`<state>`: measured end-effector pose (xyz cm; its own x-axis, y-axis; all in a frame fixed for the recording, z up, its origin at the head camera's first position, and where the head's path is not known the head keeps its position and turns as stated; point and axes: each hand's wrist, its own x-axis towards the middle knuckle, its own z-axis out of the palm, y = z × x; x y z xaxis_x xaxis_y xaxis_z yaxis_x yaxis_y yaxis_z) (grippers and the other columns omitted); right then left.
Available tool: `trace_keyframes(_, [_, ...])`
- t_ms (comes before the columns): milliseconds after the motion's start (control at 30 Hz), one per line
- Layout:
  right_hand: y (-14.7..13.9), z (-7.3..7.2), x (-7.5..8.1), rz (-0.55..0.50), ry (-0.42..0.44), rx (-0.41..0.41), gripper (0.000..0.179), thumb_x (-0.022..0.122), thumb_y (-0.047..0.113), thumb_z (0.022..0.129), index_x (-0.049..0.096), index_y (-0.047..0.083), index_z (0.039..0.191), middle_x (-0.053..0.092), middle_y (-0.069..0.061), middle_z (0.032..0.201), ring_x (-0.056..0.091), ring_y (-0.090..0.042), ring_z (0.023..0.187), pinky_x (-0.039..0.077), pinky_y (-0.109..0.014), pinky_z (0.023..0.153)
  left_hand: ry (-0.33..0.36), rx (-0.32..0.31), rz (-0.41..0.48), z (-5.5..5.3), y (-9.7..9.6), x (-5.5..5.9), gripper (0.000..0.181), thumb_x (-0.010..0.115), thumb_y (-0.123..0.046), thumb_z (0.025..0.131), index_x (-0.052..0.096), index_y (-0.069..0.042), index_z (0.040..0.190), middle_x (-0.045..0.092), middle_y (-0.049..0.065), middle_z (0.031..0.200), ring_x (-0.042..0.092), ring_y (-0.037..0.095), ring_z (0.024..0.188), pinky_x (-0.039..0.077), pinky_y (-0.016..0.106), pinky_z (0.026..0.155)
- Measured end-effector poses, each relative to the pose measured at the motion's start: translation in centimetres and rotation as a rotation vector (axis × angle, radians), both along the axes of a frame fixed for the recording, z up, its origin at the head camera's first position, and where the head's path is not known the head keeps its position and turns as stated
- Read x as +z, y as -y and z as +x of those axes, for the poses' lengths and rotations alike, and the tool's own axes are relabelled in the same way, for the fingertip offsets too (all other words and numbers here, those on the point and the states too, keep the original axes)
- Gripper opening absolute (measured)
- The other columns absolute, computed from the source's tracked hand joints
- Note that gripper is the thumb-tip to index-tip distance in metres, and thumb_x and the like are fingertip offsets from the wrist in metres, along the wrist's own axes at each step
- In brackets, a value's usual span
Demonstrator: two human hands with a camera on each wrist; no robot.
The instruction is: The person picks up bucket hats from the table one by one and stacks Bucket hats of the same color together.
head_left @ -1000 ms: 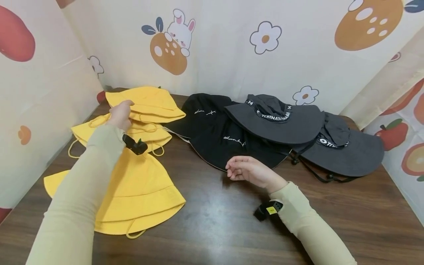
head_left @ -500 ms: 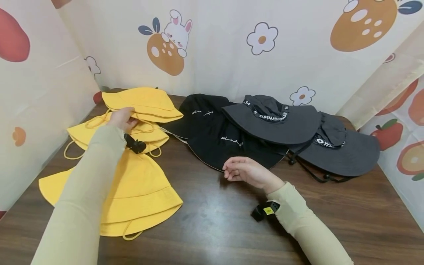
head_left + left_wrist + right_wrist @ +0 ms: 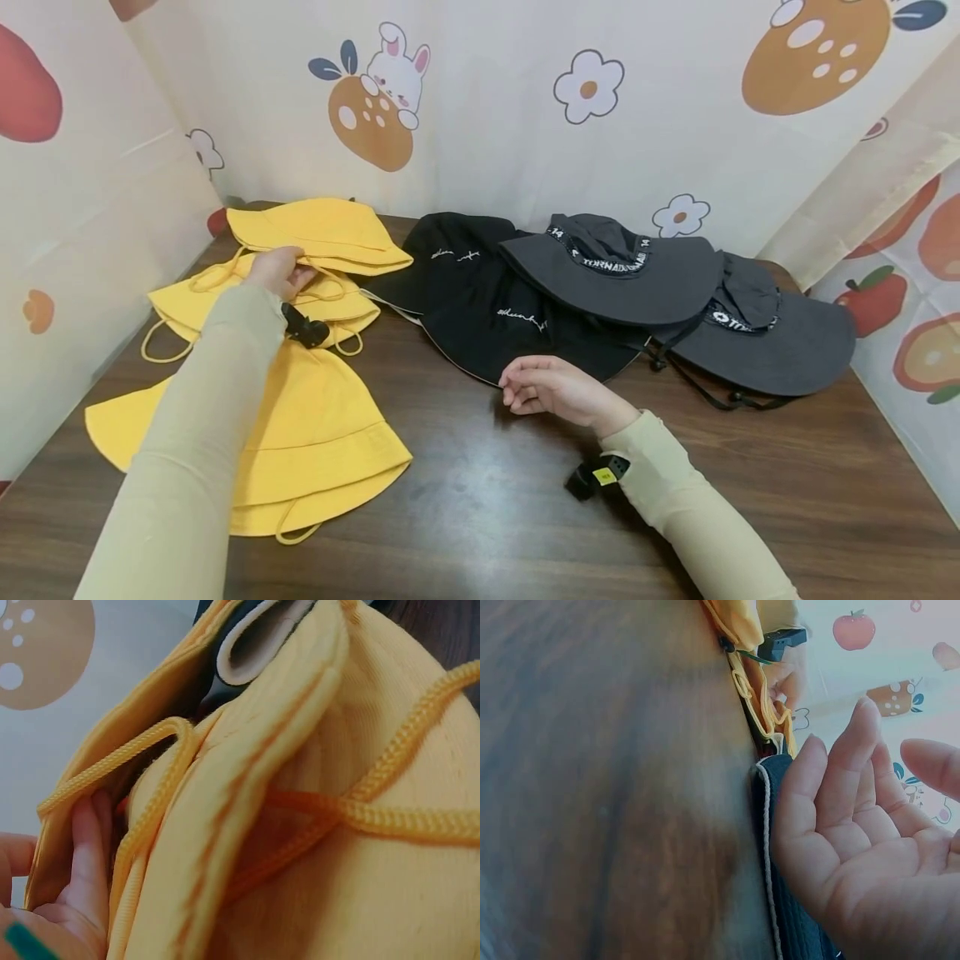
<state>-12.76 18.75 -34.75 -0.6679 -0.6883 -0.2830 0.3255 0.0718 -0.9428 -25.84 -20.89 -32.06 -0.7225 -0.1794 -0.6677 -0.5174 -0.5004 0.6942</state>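
My left hand (image 3: pixel 276 271) pinches the near brim edge of the rearmost yellow bucket hat (image 3: pixel 315 227). In the left wrist view, fingers (image 3: pixel 88 862) lie inside that brim with the thumb outside it. Beneath and nearer is a second yellow bucket hat (image 3: pixel 352 310) with loose cords; a third yellow bucket hat (image 3: pixel 322 442) lies closest to me, partly behind my forearm. Loosely curled and holding nothing, my right hand (image 3: pixel 562 390) hovers by the front brim of a black hat (image 3: pixel 487 342). The right wrist view shows its palm (image 3: pixel 877 870) and half-bent fingers.
Another black hat (image 3: pixel 450 279) overlaps the yellow ones' right side. Two dark grey brimmed hats (image 3: pixel 630 292) with lettered bands lie to the right, cords hanging at the front. A printed curtain (image 3: pixel 487 108) encloses the brown wooden table (image 3: pixel 480 517) at back and sides.
My left hand has shifted slightly down and toward me at the rear yellow hat's brim. My right hand stays in place, and the whole head view has drifted a little.
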Motion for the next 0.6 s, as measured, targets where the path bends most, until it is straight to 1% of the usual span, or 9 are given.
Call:
trace_keyframes(100, [0.0, 0.1, 0.0, 0.001, -0.001, -0.002, 0.019, 0.044, 0.01, 0.098, 0.063, 0.009, 0.094, 0.064, 0.004, 0.08, 0.061, -0.009, 0.075, 0.052, -0.026, 0.078, -0.049, 0.008, -0.003, 0.2, -0.3, 0.1, 0.063, 0.038, -0.012, 0.098, 0.011, -0.032, 0.151, 0.026, -0.009, 0.15, 0.035, 0.005, 0.134, 0.04, 0.017, 0.098])
trace_keyframes(167, [0.1, 0.1, 0.0, 0.005, 0.0, -0.004, 0.019, 0.044, 0.01, 0.098, 0.062, 0.009, 0.094, 0.064, 0.004, 0.08, 0.062, -0.009, 0.075, 0.052, -0.026, 0.078, -0.09, 0.008, -0.023, 0.5, -0.4, 0.1, 0.065, 0.036, -0.009, 0.098, 0.006, -0.035, 0.151, 0.019, -0.01, 0.154, 0.039, 0.005, 0.13, 0.044, 0.017, 0.094])
trace_keyframes(233, [0.1, 0.1, 0.0, 0.01, 0.002, -0.006, 0.019, 0.044, 0.01, 0.098, 0.062, 0.009, 0.094, 0.064, 0.004, 0.08, 0.062, -0.009, 0.075, 0.052, -0.026, 0.079, -0.129, -0.01, -0.067, 0.8, -0.4, 0.1, 0.069, 0.035, -0.009, 0.099, -0.002, -0.037, 0.15, 0.011, -0.011, 0.156, 0.047, 0.005, 0.114, 0.047, 0.015, 0.083])
trace_keyframes(267, [0.2, 0.1, -0.1, 0.014, 0.003, -0.008, 0.019, 0.044, 0.009, 0.098, 0.062, 0.009, 0.094, 0.064, 0.004, 0.08, 0.062, -0.009, 0.075, 0.052, -0.026, 0.079, -0.148, -0.017, -0.103, 0.9, -0.5, 0.2, 0.07, 0.035, -0.009, 0.099, -0.003, -0.037, 0.15, 0.01, -0.011, 0.156, 0.05, 0.003, 0.098, 0.047, 0.014, 0.074])
trace_keyframes(367, [0.1, 0.1, -0.1, 0.018, 0.0, -0.012, 0.019, 0.044, 0.009, 0.098, 0.062, 0.009, 0.093, 0.064, 0.004, 0.08, 0.062, -0.01, 0.075, 0.052, -0.027, 0.079, -0.21, -0.018, -0.19, 1.0, -0.5, 0.6, 0.065, 0.036, -0.01, 0.099, 0.004, -0.031, 0.151, 0.025, -0.007, 0.144, 0.038, 0.006, 0.067, 0.035, 0.018, 0.054])
trace_keyframes(433, [0.1, 0.1, -0.1, 0.014, -0.003, -0.013, 0.019, 0.044, 0.009, 0.098, 0.062, 0.009, 0.093, 0.064, 0.004, 0.079, 0.062, -0.01, 0.075, 0.052, -0.027, 0.079, -0.264, -0.001, -0.207, 1.0, -0.6, 1.1, 0.057, 0.037, -0.008, 0.098, 0.015, -0.026, 0.148, 0.034, -0.005, 0.127, 0.034, 0.008, 0.061, 0.03, 0.02, 0.05])
trace_keyframes(500, [0.0, 0.0, -0.1, 0.01, -0.006, -0.012, 0.019, 0.044, 0.009, 0.098, 0.063, 0.009, 0.093, 0.064, 0.004, 0.08, 0.062, -0.01, 0.075, 0.052, -0.026, 0.079, -0.314, 0.018, -0.193, 1.0, -0.7, 1.7, 0.046, 0.037, -0.007, 0.098, 0.025, -0.022, 0.14, 0.036, -0.006, 0.111, 0.036, 0.007, 0.062, 0.03, 0.02, 0.049])
trace_keyframes(533, [0.0, 0.0, -0.1, 0.008, -0.007, -0.009, 0.019, 0.045, 0.01, 0.098, 0.063, 0.009, 0.093, 0.064, 0.003, 0.08, 0.062, -0.01, 0.075, 0.052, -0.027, 0.079, -0.333, 0.019, -0.188, 1.1, -0.8, 2.0, 0.044, 0.037, -0.007, 0.098, 0.026, -0.023, 0.138, 0.037, -0.006, 0.109, 0.034, 0.007, 0.057, 0.03, 0.019, 0.048])
trace_keyframes(600, [0.0, 0.0, -0.1, 0.007, -0.007, -0.008, 0.019, 0.045, 0.01, 0.098, 0.063, 0.01, 0.093, 0.064, 0.004, 0.08, 0.062, -0.01, 0.076, 0.052, -0.027, 0.079, -0.383, 0.037, -0.155, 1.3, -1.1, 2.8, 0.039, 0.036, -0.005, 0.098, 0.03, -0.022, 0.133, 0.039, -0.006, 0.106, 0.039, 0.008, 0.063, 0.034, 0.02, 0.05])
